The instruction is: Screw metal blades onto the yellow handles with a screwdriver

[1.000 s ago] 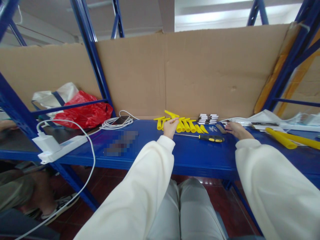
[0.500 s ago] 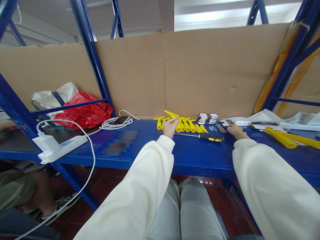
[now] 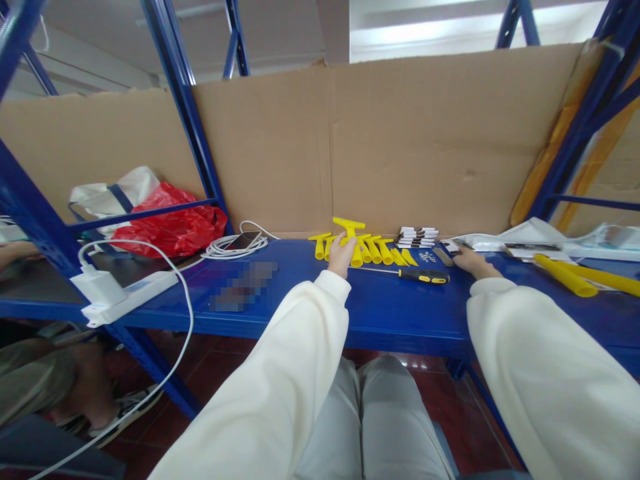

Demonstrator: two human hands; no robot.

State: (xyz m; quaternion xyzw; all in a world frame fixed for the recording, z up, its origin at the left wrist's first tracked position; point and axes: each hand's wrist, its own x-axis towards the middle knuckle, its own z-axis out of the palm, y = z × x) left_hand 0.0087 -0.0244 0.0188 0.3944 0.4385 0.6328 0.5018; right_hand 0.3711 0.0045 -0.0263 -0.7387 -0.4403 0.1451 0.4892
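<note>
My left fingers (image 3: 339, 244) grasp a yellow T-shaped piece (image 3: 349, 225); my right fingers (image 3: 462, 255) are beside a grey block (image 3: 443, 257), their grip impossible to tell.

Sleeves (image 3: 280, 373): off-white, long, loose, plain, with soft folds. Cuffs (image 3: 333, 285): same off-white, narrower, close-fitting. Trousers (image 3: 385, 413): light grey, loose, lightly creased. Left hand (image 3: 341, 256) and right hand (image 3: 469, 261): bare.

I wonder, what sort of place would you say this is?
It looks like a workstation, perhaps in a small workshop: a screwdriver and a row of similar yellow T-shaped parts lie on a blue metal shelf.
</note>
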